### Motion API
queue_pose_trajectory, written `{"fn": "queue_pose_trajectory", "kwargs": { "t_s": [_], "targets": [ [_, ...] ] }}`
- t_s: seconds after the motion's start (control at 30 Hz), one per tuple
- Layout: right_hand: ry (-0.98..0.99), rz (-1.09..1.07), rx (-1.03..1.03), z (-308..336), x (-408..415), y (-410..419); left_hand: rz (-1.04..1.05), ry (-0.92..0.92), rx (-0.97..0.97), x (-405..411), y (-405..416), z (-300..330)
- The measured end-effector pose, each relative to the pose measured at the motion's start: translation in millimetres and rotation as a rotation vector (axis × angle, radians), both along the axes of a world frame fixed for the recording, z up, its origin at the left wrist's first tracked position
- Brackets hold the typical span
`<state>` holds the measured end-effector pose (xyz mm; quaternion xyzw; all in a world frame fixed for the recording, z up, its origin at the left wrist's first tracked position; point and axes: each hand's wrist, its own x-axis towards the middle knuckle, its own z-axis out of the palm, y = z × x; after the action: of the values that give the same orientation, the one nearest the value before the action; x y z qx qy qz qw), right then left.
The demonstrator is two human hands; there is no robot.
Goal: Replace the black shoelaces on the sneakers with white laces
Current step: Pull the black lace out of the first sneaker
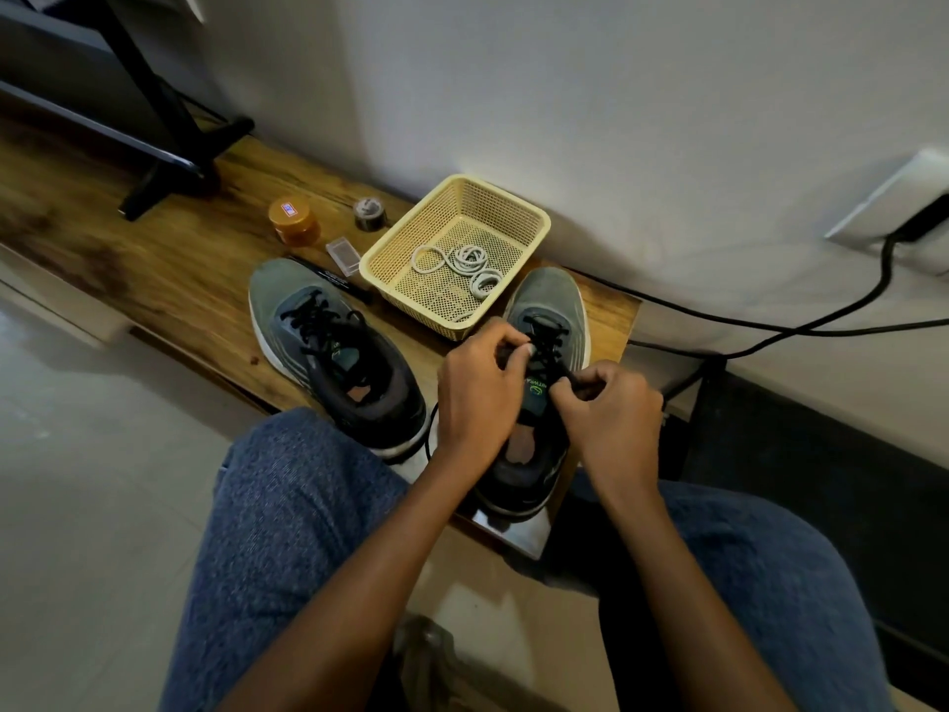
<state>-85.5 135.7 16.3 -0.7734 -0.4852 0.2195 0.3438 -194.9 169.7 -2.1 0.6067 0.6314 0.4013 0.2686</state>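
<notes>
Two grey-green sneakers stand on a low wooden table (154, 280). The left sneaker (328, 346) has its black laces tied. On the right sneaker (552, 310), my left hand (480, 393) pinches the black lace (544, 341) near the upper eyelets. My right hand (611, 413) pinches the same lace over the tongue. A loose black lace end loops down by the heel (430, 429). Coiled white laces (470, 262) lie in a cream mesh basket (452, 208) behind the shoes.
An orange-lidded jar (293, 218), a small dark roll (369, 213), a clear plastic box (343, 255) and a black pen (334, 280) lie behind the left sneaker. A black stand (164, 125) is at the far left. A black cable (770, 321) runs along the wall.
</notes>
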Motion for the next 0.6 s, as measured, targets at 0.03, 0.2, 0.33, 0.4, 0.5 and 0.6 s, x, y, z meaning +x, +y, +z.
{"fn": "queue_pose_trajectory", "kwargs": {
  "t_s": [0.03,0.2,0.33,0.4,0.5,0.6],
  "targets": [
    [0.008,-0.002,0.0,-0.4,0.0,0.4,0.042,-0.056,-0.04,0.1,0.5,1.2],
    [0.003,0.026,-0.008,-0.6,0.9,0.0,-0.156,0.066,0.041,-0.7,1.7,0.8],
    [-0.003,0.048,-0.019,0.5,2.3,0.3,-0.262,0.543,0.257,-3.9,6.4,-7.1],
    [-0.008,0.058,-0.016,0.8,2.0,0.1,-0.245,0.579,0.336,-5.8,6.9,-10.3],
    [-0.011,0.057,-0.012,0.7,1.5,-0.2,-0.217,0.583,0.386,-8.3,8.0,-12.1],
    [-0.005,0.04,-0.011,0.1,0.7,-0.6,-0.207,0.581,0.364,-5.0,4.7,-10.1]
  ]
}}
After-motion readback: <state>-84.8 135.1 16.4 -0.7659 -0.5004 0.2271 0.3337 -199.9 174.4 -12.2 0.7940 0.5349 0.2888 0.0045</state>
